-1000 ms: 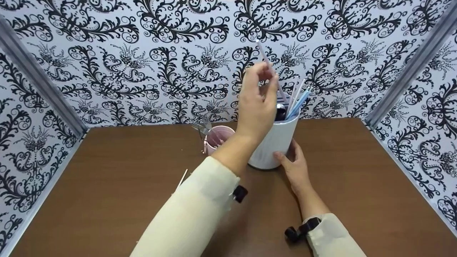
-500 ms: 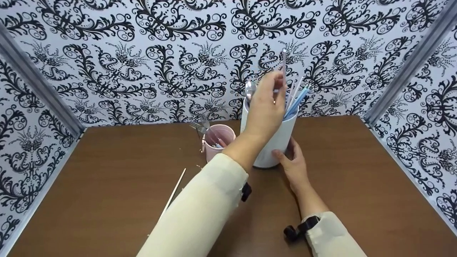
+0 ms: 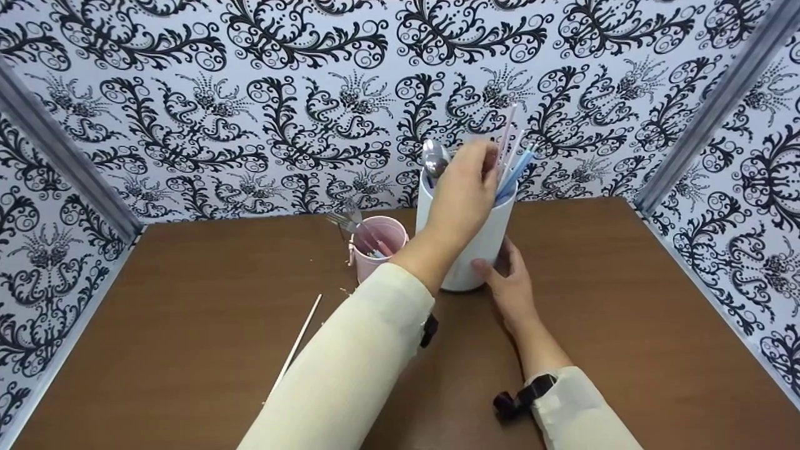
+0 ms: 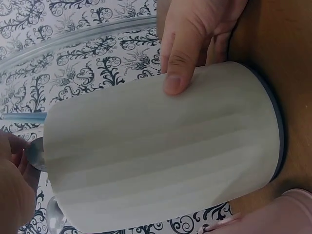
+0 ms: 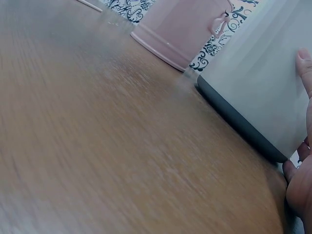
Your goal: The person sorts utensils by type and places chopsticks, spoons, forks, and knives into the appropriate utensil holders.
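A tall white utensil holder with a dark base stands on the table. My left hand is at its mouth, fingertips pinching a thin pale pink chopstick whose upper end sticks up above them. The chopstick's lower part is hidden by the hand and holder. Spoons rise from the left side of the mouth, and light blue sticks from the right. My right hand grips the holder low on its right side; its thumb lies along the white wall in the left wrist view.
Left of the holder stands a pink cup with forks leaning out of it. A thin white stick lies on the brown table beside my left sleeve. Patterned walls close off the back and sides.
My left hand has moved right and then down at the holder's mouth, and the pale pink chopstick has sunk lower with it. Spoons now show. My right hand has kept its grip.
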Action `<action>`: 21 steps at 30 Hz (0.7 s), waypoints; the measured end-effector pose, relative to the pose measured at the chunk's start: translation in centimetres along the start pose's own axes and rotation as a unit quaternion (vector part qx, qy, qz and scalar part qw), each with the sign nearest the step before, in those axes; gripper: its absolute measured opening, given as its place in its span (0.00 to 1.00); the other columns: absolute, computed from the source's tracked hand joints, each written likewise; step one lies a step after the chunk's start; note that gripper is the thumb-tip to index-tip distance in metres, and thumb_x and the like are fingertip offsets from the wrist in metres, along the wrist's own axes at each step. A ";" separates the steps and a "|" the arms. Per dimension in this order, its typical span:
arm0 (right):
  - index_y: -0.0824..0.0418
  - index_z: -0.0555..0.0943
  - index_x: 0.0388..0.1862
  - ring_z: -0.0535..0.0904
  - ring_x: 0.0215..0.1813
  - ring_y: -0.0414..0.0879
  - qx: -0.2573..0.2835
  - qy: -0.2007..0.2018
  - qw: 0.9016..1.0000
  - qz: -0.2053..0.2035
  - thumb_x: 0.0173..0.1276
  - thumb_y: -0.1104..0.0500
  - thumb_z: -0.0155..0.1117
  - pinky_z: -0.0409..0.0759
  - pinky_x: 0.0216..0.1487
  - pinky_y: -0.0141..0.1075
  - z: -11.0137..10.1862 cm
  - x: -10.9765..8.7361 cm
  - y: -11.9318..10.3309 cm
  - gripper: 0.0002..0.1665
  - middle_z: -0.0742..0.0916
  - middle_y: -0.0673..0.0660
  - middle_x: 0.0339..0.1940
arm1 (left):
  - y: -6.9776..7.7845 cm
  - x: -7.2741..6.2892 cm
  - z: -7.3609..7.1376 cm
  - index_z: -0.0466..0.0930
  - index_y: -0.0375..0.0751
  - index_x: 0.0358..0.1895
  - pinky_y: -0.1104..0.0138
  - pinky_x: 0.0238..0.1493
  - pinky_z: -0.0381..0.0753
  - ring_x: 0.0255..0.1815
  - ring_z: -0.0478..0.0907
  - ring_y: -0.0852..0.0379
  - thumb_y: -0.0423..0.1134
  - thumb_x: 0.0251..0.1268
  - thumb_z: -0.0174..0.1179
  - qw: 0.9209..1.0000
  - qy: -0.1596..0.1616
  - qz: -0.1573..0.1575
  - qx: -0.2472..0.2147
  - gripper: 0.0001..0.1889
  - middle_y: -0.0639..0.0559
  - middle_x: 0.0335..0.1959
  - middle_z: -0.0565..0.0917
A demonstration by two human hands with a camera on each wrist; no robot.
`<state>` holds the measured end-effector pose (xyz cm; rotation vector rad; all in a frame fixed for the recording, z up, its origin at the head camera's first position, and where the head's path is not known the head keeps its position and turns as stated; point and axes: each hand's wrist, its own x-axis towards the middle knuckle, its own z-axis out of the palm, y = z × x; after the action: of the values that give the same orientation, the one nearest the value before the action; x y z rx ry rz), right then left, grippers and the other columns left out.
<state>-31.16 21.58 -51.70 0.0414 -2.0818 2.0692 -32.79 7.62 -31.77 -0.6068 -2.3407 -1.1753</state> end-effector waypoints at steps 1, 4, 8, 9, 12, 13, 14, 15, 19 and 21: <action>0.57 0.56 0.84 0.63 0.81 0.46 0.001 -0.001 1.000 0.000 0.73 0.57 0.69 0.61 0.84 0.44 0.0 0.0 0.0 0.48 0.67 0.56 0.83 | -0.1 0.0 0.1 0.80 0.40 0.53 0.74 0.55 0.81 0.50 0.81 0.58 0.33 0.74 0.60 1.000 -0.003 -0.005 0.005 0.08 0.50 0.48 0.83; 0.57 0.57 0.84 0.63 0.81 0.45 0.005 -0.002 1.000 0.000 0.73 0.57 0.69 0.61 0.83 0.43 0.0 0.0 -0.1 0.47 0.67 0.55 0.83 | -0.2 -0.1 0.5 0.81 0.41 0.53 0.74 0.56 0.81 0.50 0.81 0.58 0.34 0.75 0.60 1.000 -0.009 -0.016 0.014 0.09 0.50 0.49 0.84; 0.56 0.57 0.84 0.63 0.81 0.44 0.011 -0.003 1.000 0.000 0.72 0.57 0.70 0.61 0.83 0.42 0.1 0.0 -0.1 0.47 0.67 0.55 0.83 | -0.2 -0.1 0.7 0.82 0.41 0.55 0.74 0.57 0.81 0.52 0.81 0.58 0.34 0.75 0.60 1.000 -0.011 -0.018 0.015 0.10 0.50 0.50 0.84; 0.56 0.57 0.84 0.63 0.81 0.44 0.011 -0.003 1.000 0.001 0.72 0.57 0.70 0.62 0.83 0.42 0.1 0.0 -0.2 0.47 0.67 0.55 0.82 | -0.2 -0.1 0.7 0.82 0.41 0.55 0.74 0.57 0.81 0.52 0.81 0.58 0.34 0.75 0.60 1.000 -0.011 -0.019 0.014 0.10 0.50 0.50 0.84; 0.56 0.58 0.84 0.64 0.81 0.45 0.014 -0.002 1.000 -0.001 0.72 0.57 0.70 0.62 0.83 0.43 0.1 0.0 -0.2 0.47 0.67 0.55 0.82 | -0.2 -0.1 0.7 0.82 0.41 0.55 0.75 0.57 0.80 0.52 0.81 0.58 0.35 0.76 0.60 1.000 -0.007 -0.024 0.014 0.10 0.50 0.50 0.84; 0.56 0.58 0.84 0.64 0.81 0.45 0.014 -0.002 1.000 -0.001 0.72 0.57 0.70 0.62 0.83 0.43 0.1 0.0 -0.2 0.47 0.67 0.55 0.82 | -0.2 0.0 0.7 0.82 0.42 0.54 0.75 0.57 0.80 0.51 0.81 0.59 0.35 0.76 0.59 1.000 -0.007 -0.026 0.016 0.09 0.50 0.50 0.84; 0.56 0.58 0.84 0.63 0.81 0.45 0.013 -0.001 1.000 -0.001 0.72 0.57 0.71 0.61 0.83 0.43 0.1 0.0 -0.2 0.48 0.67 0.55 0.82 | -0.1 0.0 0.7 0.82 0.42 0.54 0.74 0.57 0.80 0.51 0.81 0.59 0.36 0.76 0.59 0.999 -0.006 -0.028 0.018 0.09 0.51 0.50 0.84; 0.56 0.57 0.84 0.63 0.81 0.45 0.011 -0.001 1.000 0.000 0.72 0.56 0.71 0.61 0.83 0.43 0.1 0.0 -0.2 0.48 0.67 0.55 0.83 | -0.1 0.0 0.7 0.82 0.43 0.53 0.74 0.58 0.80 0.51 0.81 0.59 0.37 0.77 0.59 0.999 -0.005 -0.031 0.021 0.08 0.51 0.50 0.84; 0.56 0.57 0.84 0.62 0.82 0.45 0.000 -0.001 1.000 0.005 0.71 0.56 0.71 0.61 0.84 0.43 0.0 0.0 -0.2 0.49 0.66 0.55 0.83 | 0.0 0.1 0.7 0.82 0.43 0.52 0.73 0.58 0.80 0.52 0.81 0.59 0.37 0.77 0.59 0.999 -0.003 -0.033 0.023 0.08 0.52 0.50 0.85; 0.55 0.56 0.85 0.62 0.82 0.46 -0.004 -0.002 1.000 0.010 0.71 0.55 0.71 0.61 0.84 0.43 -0.1 0.0 -0.1 0.49 0.66 0.55 0.83 | 0.0 0.0 0.8 0.82 0.43 0.53 0.75 0.57 0.80 0.51 0.81 0.60 0.37 0.77 0.58 0.999 0.000 -0.031 0.019 0.08 0.52 0.50 0.84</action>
<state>-31.12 21.67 -51.60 0.0236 -2.1007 2.0738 -32.97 8.24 -32.19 -0.5257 -2.3908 -1.1554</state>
